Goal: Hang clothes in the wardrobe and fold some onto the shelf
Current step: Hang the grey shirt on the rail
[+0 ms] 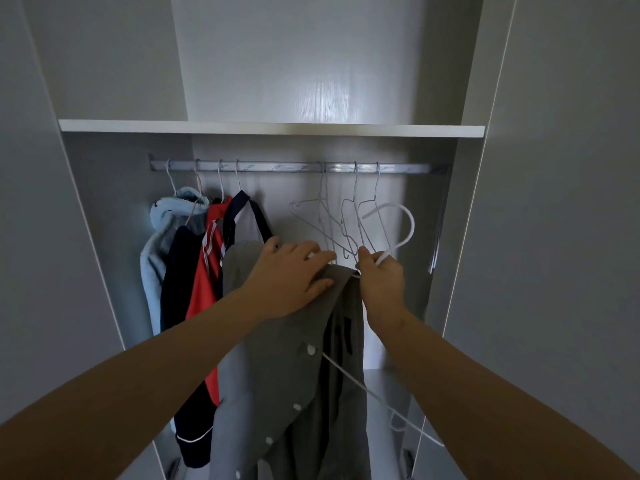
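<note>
The wardrobe [277, 64] stands open in front of you, its shelf [270, 128] overhead and the rail [277, 167] just under it. Four garments [180, 289] already hang bunched at the rail's left end, and three empty hangers [332, 220] sit right of centre, leaving a bare stretch of rail between them. The grey shirt [277, 375] hangs below your hands, draped on the white hanger [405, 220].

Your left hand [291, 275] lies flat on the shirt's shoulder with its fingers straight, steadying rather than holding. Your right hand [381, 278] is the working grip, clenched round the hanger's neck just below the hook.

The hook rides above that right hand, in front of the empty hangers and below the rail. The hanger's long axis runs back toward you, roughly across the rail. To land in the bare stretch, the hook probably needs to go up and leftward, with the hanger turned.
</note>
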Demonstrator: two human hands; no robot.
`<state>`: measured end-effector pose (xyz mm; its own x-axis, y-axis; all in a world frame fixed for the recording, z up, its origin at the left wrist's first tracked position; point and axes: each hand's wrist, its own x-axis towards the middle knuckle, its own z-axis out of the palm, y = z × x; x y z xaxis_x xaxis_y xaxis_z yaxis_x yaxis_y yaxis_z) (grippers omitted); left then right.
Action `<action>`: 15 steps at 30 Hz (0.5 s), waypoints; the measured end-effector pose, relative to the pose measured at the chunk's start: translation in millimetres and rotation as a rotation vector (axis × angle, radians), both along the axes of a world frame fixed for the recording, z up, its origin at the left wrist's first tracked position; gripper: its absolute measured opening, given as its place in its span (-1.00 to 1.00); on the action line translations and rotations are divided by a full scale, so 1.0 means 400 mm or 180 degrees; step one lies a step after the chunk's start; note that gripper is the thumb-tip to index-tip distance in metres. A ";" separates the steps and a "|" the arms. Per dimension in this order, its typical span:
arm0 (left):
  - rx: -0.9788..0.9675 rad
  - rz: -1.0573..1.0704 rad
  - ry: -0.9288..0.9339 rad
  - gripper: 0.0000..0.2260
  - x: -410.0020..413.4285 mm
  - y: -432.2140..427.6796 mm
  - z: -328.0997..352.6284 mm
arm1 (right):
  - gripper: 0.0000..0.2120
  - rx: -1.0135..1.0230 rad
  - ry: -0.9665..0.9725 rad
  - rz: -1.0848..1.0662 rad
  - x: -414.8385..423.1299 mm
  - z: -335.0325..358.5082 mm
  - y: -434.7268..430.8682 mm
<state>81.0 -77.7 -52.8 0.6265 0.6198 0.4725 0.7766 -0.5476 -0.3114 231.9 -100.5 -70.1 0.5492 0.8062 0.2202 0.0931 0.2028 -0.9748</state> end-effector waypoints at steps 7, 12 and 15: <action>-0.0186 -0.0389 -0.0835 -0.70 0.031 0.025 0.024 | -0.78 0.0340 -0.1327 -0.0037 0.022 0.033 -0.023; -0.0238 -0.0229 -0.1981 -0.71 0.021 0.030 0.062 | -0.86 0.0862 -0.1749 -0.0853 0.041 0.011 -0.054; -0.0249 -0.0259 -0.2390 -0.72 0.017 0.036 0.103 | -0.73 0.0293 -0.1678 -0.0268 0.050 -0.025 -0.058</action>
